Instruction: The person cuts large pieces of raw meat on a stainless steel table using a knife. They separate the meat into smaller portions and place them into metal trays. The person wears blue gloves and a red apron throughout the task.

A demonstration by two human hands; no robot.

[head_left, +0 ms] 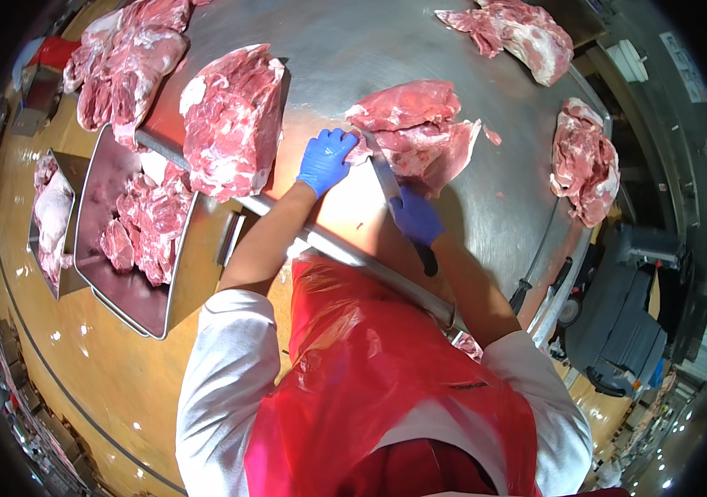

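A large slab of raw red meat [420,132] lies in the middle of the steel table [353,50]. My left hand [324,160], in a blue glove, presses on the slab's near left edge. My right hand [416,217], also blue-gloved, grips a knife [387,184] with a black handle. The blade points away from me and runs into the meat's underside between my two hands. I wear a red plastic apron over white sleeves.
Other raw cuts lie around: one big piece [233,120] at the left, a pile [121,66] at the far left, pieces at the back right [519,33] and right edge [585,161]. Two metal trays [121,286] with meat stand lower left. A sharpening steel [536,282] hangs at the table's right.
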